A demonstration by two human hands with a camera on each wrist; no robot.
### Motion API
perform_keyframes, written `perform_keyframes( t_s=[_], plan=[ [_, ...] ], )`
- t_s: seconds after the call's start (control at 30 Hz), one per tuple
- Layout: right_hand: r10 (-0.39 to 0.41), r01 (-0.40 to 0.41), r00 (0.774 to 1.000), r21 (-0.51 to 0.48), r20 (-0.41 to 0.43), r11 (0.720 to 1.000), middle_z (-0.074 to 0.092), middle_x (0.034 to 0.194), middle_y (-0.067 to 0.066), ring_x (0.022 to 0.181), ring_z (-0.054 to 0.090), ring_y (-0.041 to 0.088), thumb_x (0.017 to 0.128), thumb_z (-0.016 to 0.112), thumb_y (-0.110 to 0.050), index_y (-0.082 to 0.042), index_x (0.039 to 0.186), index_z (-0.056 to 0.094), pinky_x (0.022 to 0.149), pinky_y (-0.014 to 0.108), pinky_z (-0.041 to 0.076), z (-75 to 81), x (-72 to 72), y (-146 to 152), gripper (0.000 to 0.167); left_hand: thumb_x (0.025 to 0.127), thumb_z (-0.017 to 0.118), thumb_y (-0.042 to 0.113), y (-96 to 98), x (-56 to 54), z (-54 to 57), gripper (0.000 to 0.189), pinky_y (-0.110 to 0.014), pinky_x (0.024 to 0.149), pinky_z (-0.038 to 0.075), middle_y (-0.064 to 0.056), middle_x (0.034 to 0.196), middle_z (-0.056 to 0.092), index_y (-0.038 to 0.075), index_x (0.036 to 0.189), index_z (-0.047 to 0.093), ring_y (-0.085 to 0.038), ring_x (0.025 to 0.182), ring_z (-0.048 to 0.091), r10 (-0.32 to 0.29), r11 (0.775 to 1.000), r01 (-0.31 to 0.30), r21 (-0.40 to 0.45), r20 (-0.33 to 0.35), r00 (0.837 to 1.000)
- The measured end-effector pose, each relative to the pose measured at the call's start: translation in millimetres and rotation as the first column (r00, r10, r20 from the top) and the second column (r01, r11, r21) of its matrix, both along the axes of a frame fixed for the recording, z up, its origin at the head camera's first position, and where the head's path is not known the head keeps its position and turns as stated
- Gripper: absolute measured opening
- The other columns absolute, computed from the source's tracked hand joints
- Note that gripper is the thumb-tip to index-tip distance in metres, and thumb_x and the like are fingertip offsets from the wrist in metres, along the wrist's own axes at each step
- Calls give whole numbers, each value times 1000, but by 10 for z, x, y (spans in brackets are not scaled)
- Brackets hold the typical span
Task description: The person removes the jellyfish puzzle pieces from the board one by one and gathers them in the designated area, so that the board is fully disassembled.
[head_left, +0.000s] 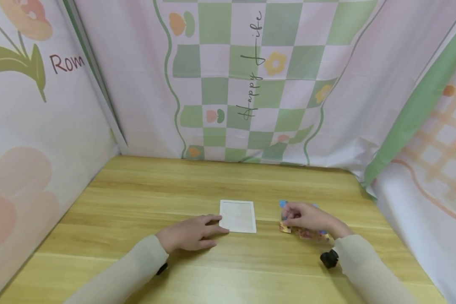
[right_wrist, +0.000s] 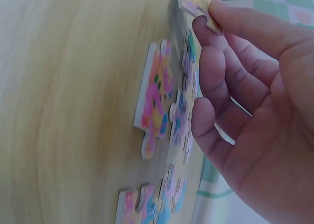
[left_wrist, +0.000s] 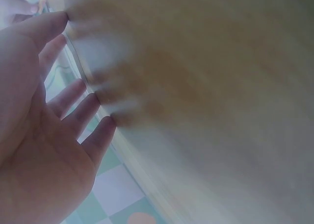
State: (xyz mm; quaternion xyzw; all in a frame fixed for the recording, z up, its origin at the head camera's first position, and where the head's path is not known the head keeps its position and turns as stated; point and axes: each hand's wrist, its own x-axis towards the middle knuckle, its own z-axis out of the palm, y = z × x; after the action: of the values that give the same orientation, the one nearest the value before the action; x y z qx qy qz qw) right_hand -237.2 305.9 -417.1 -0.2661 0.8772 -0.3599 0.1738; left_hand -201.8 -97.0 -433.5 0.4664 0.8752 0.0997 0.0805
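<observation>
A square white puzzle frame [head_left: 254,217] lies flat on the wooden table, its inside pale and bare. My left hand [head_left: 191,233] rests at its left edge, fingers extended and spread, fingertips right at the rim. In the left wrist view the fingers [left_wrist: 100,140] reach down to the tabletop. My right hand [head_left: 311,218] is over a group of colourful jigsaw pieces right of the frame. Between thumb and index finger it pinches one yellowish jigsaw piece [right_wrist: 193,2], tilted up from the table. Other jigsaw pieces [right_wrist: 156,94] lie beneath and beside that hand, partly hidden by it in the head view.
The wooden table [head_left: 167,177] runs back to a curtain [head_left: 247,84] with green checks. Printed cloth walls stand at left and right. A small black wrist device [head_left: 329,258] sits at the right cuff.
</observation>
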Motion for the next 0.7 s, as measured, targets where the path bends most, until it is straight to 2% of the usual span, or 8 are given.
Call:
perform_keyframes(
  t_s=[0.13, 0.37, 0.5, 0.7],
  plan=[
    [10, -10, 1000, -9, 17, 1000, 64, 89, 5, 79, 61, 19, 97, 68, -14, -2, 103, 60, 70, 28, 53, -7, -7, 42, 16, 105, 56, 29, 2, -7, -3, 45, -46, 112, 37, -15, 156, 37, 23, 149, 51, -33, 139, 40, 4, 1000, -4, -1, -4, 1000],
    [10, -11, 997, 16, 77, 1000, 62, 87, 10, 65, 58, 19, 97, 68, -16, -3, 100, 61, 55, 29, 53, -12, -2, 73, 15, 105, 55, 30, 0, -10, -6, 45, -46, 112, 37, -14, 156, 36, 24, 149, 50, -32, 140, 39, 8, 1000, -8, -4, 14, 1000],
    [-13, 10, 997, 37, 78, 999, 62, 89, 8, 71, 59, 19, 97, 69, -19, -4, 102, 62, 63, 30, 53, -4, 15, 66, 17, 105, 54, 31, -1, -6, 0, 45, -46, 113, 37, -13, 157, 35, 25, 150, 49, -32, 141, 38, 19, 1000, -18, -11, 34, 999],
    [-29, 26, 997, 43, 75, 999, 60, 87, 6, 72, 56, 15, 96, 69, -18, -3, 102, 64, 65, 26, 51, 5, 30, 45, 17, 105, 55, 31, -5, 0, 14, 45, -46, 113, 36, -13, 158, 34, 26, 150, 50, -32, 142, 37, 31, 999, -31, -12, 47, 998]
  ],
)
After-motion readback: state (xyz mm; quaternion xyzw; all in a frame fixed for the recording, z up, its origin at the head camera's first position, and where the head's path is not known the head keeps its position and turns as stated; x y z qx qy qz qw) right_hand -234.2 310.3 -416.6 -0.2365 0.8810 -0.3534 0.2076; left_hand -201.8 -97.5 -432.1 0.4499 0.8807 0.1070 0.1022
